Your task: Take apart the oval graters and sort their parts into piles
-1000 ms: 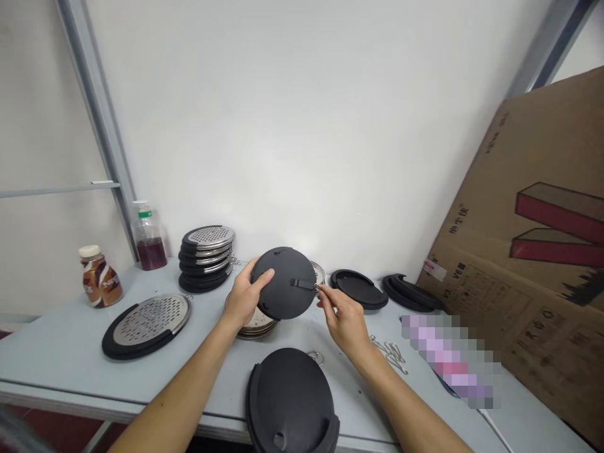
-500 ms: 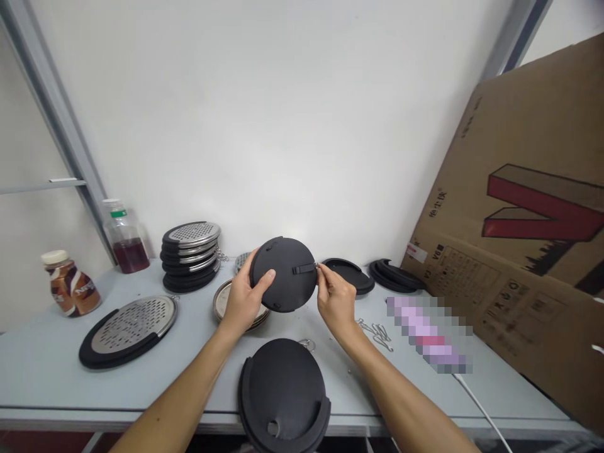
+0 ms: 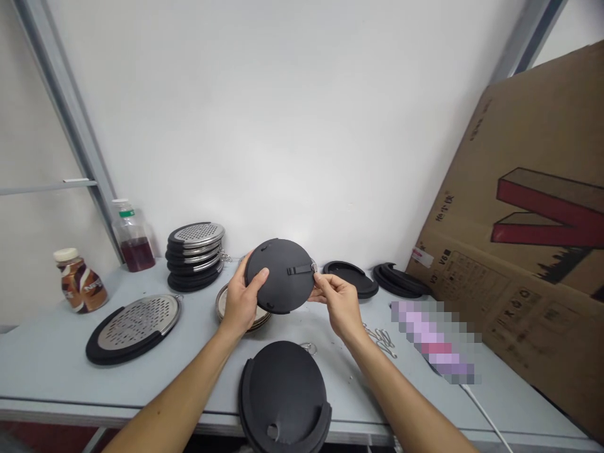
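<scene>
A round black disc (image 3: 278,292), its flat back facing me with a narrow raised tab, is held up above the table by my left hand (image 3: 243,302). The left thumb lies on the disc's face and the fingers go behind it. At the disc's right edge, by the end of the tab, sits a small metal ring (image 3: 314,267). My right hand (image 3: 337,299) pinches there with thumb and index finger; the fingertips partly hide what they grip. Below, at the table's front edge, another black disc (image 3: 285,390) lies with a metal ring (image 3: 309,348) behind it.
A stack of perforated metal discs with black rims (image 3: 195,258) stands back left, with a single one (image 3: 136,324) nearer. Two bottles (image 3: 81,283) are farther left. Black rims (image 3: 399,280), loose metal hooks (image 3: 384,340) and a large cardboard box (image 3: 472,251) are right.
The metal ring now shows more clearly at the disc's edge. My right fingertips have shifted slightly down, with the other fingers a little more extended. The view has turned slightly left.
</scene>
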`<state>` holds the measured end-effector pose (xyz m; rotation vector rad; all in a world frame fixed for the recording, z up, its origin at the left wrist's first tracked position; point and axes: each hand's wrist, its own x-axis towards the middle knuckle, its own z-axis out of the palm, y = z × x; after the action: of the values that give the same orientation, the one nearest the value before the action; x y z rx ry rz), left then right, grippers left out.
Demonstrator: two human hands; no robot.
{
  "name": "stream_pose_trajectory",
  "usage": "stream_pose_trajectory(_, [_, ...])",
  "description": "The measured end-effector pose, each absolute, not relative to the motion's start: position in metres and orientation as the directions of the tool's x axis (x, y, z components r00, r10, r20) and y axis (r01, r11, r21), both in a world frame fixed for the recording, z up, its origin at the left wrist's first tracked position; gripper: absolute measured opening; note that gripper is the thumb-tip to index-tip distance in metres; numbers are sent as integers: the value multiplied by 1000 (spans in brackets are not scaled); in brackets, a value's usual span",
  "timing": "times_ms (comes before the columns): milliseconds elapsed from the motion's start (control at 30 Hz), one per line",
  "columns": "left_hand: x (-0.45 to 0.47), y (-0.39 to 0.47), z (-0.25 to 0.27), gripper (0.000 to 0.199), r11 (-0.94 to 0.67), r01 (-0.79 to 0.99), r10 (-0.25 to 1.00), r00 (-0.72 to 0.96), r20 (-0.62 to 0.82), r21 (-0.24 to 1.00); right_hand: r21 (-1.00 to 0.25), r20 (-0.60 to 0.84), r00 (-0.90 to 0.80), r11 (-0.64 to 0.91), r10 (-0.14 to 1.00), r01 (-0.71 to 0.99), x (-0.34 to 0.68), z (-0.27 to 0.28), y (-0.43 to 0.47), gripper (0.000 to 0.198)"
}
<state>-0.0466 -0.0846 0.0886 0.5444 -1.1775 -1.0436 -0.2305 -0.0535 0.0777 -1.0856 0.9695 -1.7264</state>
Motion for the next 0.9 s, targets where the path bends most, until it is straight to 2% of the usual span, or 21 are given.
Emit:
stream_pose_trajectory(133, [-45, -85, 89, 56, 429, 393, -892, 43, 450, 813, -893, 275, -232, -337, -933, 299, -230, 80, -49, 26])
stream_pose_trajectory(267, [-45, -82, 87, 54, 505, 200, -863, 85, 499, 840, -900, 194, -339, -304, -921, 313, -229, 76, -53, 25])
stream_pose_trajectory(333, [-45, -81, 86, 54, 538, 140, -843, 108, 527, 831, -905, 233, -351, -334, -907, 262, -231, 75, -56, 25])
stream_pose_trajectory(400, [-45, -81, 87, 56, 530, 194, -848, 109, 519, 825, -915, 295, -313, -361, -903, 181, -237, 77, -57, 24])
stream_pose_trajectory(500, [-44, -85, 89, 60, 422, 358, -899, 46, 435, 833, -921, 332, -169, -358, -928, 155, -247, 83, -55, 30])
stream_pose_trajectory(633, [-38, -91, 92, 63, 222, 478, -949, -93, 300, 850, -903, 387, 7, -378, -922, 202, -258, 91, -46, 58])
stream_pose_trajectory(767, [-30, -95, 93, 53, 72, 497, -947, -239, 216, 865, -909, 399, 123, -374, -909, 183, -262, 93, -39, 56])
stream_pose_trajectory(900, [-27, -97, 91, 44, -41, 494, -930, -336, 147, 868, -891, 435, 111, -410, -893, 192, -258, 94, -33, 57])
